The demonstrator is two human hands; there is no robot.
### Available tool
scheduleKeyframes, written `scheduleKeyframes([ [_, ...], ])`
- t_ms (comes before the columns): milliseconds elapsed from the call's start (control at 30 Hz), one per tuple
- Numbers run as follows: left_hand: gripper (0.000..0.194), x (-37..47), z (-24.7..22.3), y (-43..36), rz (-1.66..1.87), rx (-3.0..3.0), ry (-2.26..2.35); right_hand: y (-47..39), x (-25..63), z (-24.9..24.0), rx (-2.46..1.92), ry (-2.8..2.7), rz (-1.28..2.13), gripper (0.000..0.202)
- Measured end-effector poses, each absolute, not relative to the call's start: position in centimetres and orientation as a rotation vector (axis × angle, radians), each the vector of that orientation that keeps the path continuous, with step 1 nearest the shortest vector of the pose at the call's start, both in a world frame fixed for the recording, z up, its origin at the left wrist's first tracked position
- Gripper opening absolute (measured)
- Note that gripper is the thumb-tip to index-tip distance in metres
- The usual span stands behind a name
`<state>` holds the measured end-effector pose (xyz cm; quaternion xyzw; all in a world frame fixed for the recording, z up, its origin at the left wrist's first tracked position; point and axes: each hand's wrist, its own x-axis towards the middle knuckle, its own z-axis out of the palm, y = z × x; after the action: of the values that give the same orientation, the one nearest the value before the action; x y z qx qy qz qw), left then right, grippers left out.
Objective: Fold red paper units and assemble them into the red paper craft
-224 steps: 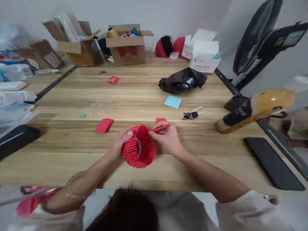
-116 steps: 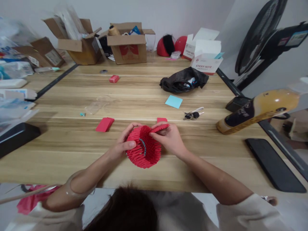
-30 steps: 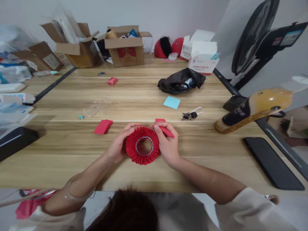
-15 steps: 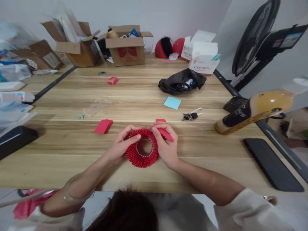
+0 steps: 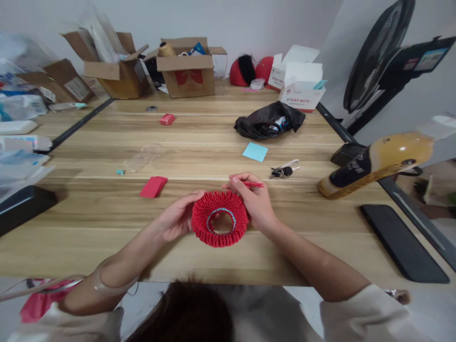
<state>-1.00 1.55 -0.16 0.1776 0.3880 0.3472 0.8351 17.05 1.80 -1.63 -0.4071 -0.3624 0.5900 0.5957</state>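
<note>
A red pleated paper ring point(image 5: 220, 240) with a light blue inner edge is tilted above the wooden table near its front edge. My left hand point(image 5: 181, 216) grips the ring at its left side, thumb on the rim and the other fingers partly hidden behind it. At the ring's upper right, my right hand point(image 5: 253, 197) is closed, with a thin folded red paper point(image 5: 253, 184) between its fingers. Red paper slips point(image 5: 153, 187) lie stacked to the left. A light blue paper square point(image 5: 255, 152) lies beyond my right hand.
Keys point(image 5: 283, 171), a yellow bottle point(image 5: 384, 159) and a black phone point(image 5: 404, 242) are on the right. Farther back lie a black bag point(image 5: 270, 121) and a small red block point(image 5: 167, 119). Cardboard boxes point(image 5: 190, 78) line the back, near a fan point(image 5: 379, 52).
The ring has shifted right and tilted, showing more of its pleated inside. My left thumb has moved to its outer rim. The red paper in my right hand has turned and looks narrower.
</note>
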Motion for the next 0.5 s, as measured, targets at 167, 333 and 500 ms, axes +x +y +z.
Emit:
scheduleKeyframes([
  [167, 0.014, -1.0, 0.2, 1.5, 0.707, 0.376, 0.757, 1.5, 17.2, -0.7, -0.911, -1.021, 1.363, 0.019],
  [333, 0.027, -0.8, 0.3, 1.3, 0.628, 0.337, 0.747, 0.9, 17.3, 0.1, -0.868, -1.200, 1.297, 0.012],
  [500, 0.016, -0.2, 0.5, 0.8, 0.691, 0.369, 0.779, 0.4, 16.9, -0.1, -0.860, -1.162, 1.299, 0.006],
])
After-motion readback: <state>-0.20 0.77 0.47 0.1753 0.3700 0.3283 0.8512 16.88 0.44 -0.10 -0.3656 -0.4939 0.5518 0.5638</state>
